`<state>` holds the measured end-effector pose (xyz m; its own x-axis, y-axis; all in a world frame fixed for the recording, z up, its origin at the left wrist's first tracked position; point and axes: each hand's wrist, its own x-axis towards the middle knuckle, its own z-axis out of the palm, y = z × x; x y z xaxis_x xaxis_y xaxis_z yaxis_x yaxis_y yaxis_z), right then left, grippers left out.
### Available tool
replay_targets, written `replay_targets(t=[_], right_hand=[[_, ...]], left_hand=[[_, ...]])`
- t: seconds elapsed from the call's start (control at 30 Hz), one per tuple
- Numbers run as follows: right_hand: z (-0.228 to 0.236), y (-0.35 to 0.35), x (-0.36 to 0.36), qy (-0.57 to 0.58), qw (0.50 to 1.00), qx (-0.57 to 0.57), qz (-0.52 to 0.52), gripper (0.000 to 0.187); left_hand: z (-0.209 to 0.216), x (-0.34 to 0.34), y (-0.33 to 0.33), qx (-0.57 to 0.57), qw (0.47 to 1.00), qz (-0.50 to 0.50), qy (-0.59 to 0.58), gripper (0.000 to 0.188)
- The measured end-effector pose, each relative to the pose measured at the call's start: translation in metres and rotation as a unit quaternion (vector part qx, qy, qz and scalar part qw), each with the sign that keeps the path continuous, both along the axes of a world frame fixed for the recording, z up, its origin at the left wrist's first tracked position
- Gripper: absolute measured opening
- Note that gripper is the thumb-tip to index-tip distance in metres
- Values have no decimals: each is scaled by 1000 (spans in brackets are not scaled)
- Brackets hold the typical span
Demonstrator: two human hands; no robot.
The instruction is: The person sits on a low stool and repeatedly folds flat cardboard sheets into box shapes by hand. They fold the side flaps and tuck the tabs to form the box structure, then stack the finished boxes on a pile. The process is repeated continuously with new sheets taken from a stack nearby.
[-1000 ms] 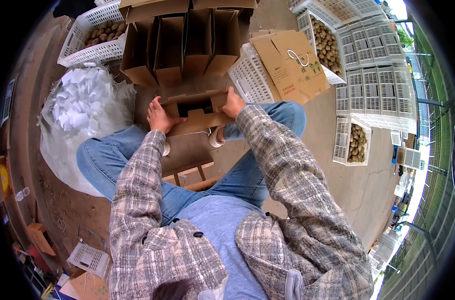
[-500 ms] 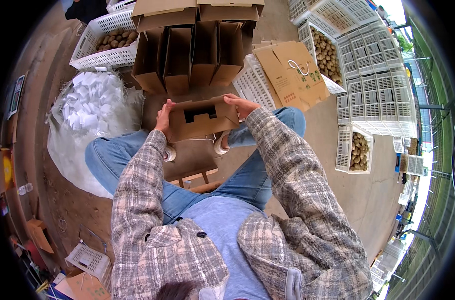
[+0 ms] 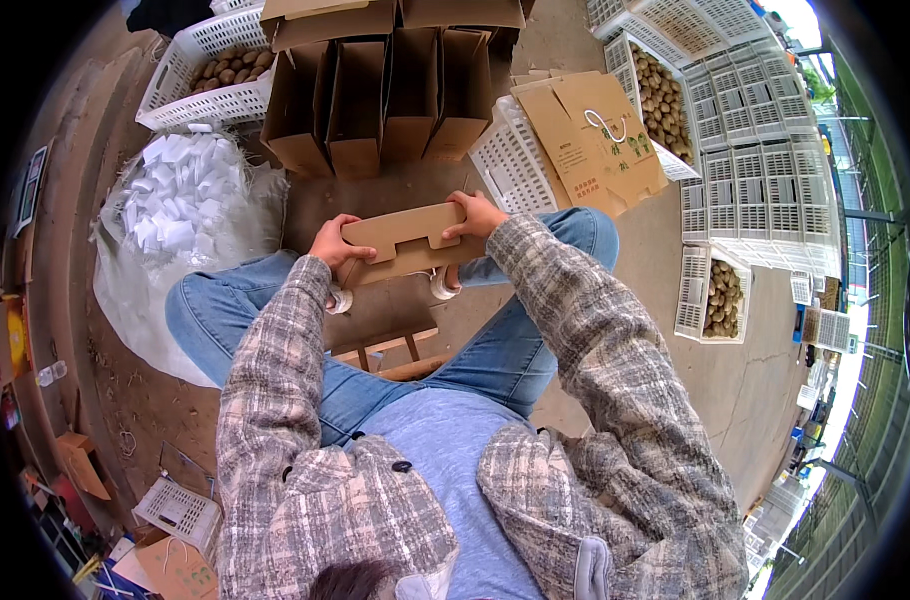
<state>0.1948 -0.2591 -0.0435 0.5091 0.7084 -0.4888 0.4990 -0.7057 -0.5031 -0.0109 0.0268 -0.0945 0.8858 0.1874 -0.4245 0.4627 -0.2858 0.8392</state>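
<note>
Between my knees I hold a brown cardboard box (image 3: 412, 262), one hand at each end. My left hand (image 3: 339, 243) grips its left end, thumb over the folded flaps. At the right end my right hand (image 3: 475, 216) is closed on the box, thumb pressed on a flap near the notch. The top flaps lie folded inward over the opening, a dark slot showing at the notch. Just beyond stand several open cardboard boxes (image 3: 360, 105) in a row. Flat cardboard sheets (image 3: 585, 145), the top one with a white cord handle, rest on a white crate (image 3: 515, 160) to the right.
A white sack (image 3: 140, 310) topped with white slips (image 3: 180, 195) lies on the left. Behind it a crate (image 3: 210, 100) holds brown round produce. Stacked white crates (image 3: 750, 190) and a smaller produce crate (image 3: 691, 295) stand right. A low wooden stool (image 3: 405, 350) is beneath me.
The box's top flaps have folded inward, covering most of the dark opening. Both my hands have shifted onto the flaps, thumbs now on top.
</note>
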Motion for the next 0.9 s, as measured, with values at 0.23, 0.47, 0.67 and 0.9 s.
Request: replay_targets(t=[0.23, 0.47, 0.67, 0.9], right_hand=[[2, 12, -27, -156, 988, -7, 2, 78], [5, 22, -32, -202, 979, -15, 4, 69], [-1, 24, -38, -257, 966, 25, 3, 67], [2, 29, -38, -278, 960, 18, 33, 63]], left_hand=[[52, 5, -35, 252, 968, -13, -9, 77], [62, 6, -50, 288, 957, 31, 12, 70], [56, 10, -59, 343, 938, 44, 17, 69], [53, 12, -56, 360, 932, 28, 16, 68]])
